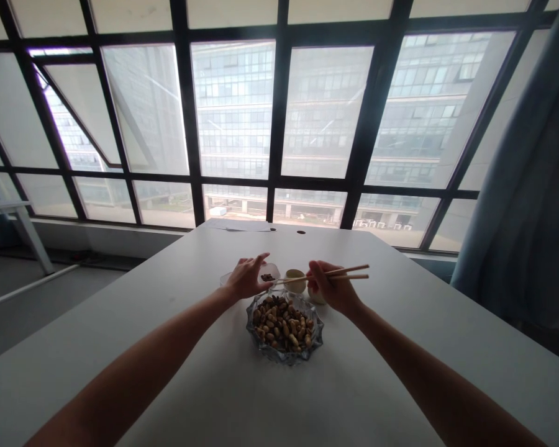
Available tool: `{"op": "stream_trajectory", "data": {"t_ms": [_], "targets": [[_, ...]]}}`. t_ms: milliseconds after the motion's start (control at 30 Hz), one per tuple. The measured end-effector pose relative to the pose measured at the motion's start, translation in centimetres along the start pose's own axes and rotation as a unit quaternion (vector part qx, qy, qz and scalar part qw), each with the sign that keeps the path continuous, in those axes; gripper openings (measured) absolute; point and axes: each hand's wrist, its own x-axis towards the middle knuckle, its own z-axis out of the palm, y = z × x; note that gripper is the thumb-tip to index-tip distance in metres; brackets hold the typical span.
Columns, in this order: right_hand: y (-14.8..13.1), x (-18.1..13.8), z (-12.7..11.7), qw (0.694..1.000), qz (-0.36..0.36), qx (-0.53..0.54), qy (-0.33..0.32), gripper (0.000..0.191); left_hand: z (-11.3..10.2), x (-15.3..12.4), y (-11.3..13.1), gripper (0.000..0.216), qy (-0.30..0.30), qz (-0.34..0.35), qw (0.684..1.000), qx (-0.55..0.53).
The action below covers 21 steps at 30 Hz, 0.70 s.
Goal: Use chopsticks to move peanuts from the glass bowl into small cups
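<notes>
One white table (205, 385) fills the lower frame. Just below centre on it sits a scalloped glass bowl (284, 358) heaped with peanuts (284, 328). Past the bowl's far rim, the left hand (246, 279) rests with fingers spread loose against a small clear dish (271, 270). The right hand (331, 290) has its fingers clamped on chopsticks (349, 273), whose tips point left past a small cup (295, 277). Window panes (323, 112) span the top.
</notes>
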Motion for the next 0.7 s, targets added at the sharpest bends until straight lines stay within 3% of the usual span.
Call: {"op": "stream_trajectory", "data": {"t_ms": [67, 133, 267, 367, 500, 567, 633, 700], "targets": [[-0.8, -0.6, -1.7, 0.996, 0.076, 0.033, -0.027, 0.064, 0.1, 0.6, -0.3, 0.079, -0.024, -0.023, 0.999, 0.018], [-1.6, -1.2, -3.0, 0.982, 0.147, 0.040, -0.109, 0.067, 0.3, 1.3, -0.6, 0.078, -0.055, -0.048, 0.997, 0.034], [-1.7, -2.3, -3.6, 0.953, 0.208, 0.049, -0.213, 0.066, 0.5, 1.9, -0.6, 0.072, -0.107, -0.080, 0.990, 0.051], [-0.5, -2.9, -2.5, 0.963, 0.195, 0.063, -0.174, 0.063, 0.1, 0.9, -0.7, 0.064, -0.086, -0.074, 0.993, 0.046], [1.3, -3.1, -1.5, 0.982, 0.158, 0.087, -0.052, 0.060, -0.9, -1.9, -1.5, 0.051, 0.008, -0.046, 0.998, 0.041], [1.4, -3.2, -1.6, 0.985, 0.146, 0.093, -0.021, 0.059, -1.4, -3.6, -2.1, 0.047, 0.040, -0.039, 0.997, 0.052], [1.0, -3.3, -2.0, 0.984, 0.148, 0.089, -0.032, 0.058, -1.6, -5.1, -2.9, 0.042, 0.069, -0.036, 0.995, 0.059], [0.3, -3.4, -2.4, 0.978, 0.165, 0.088, -0.095, 0.056, -1.4, -6.3, -3.6, 0.040, 0.095, -0.039, 0.993, 0.060]]}}
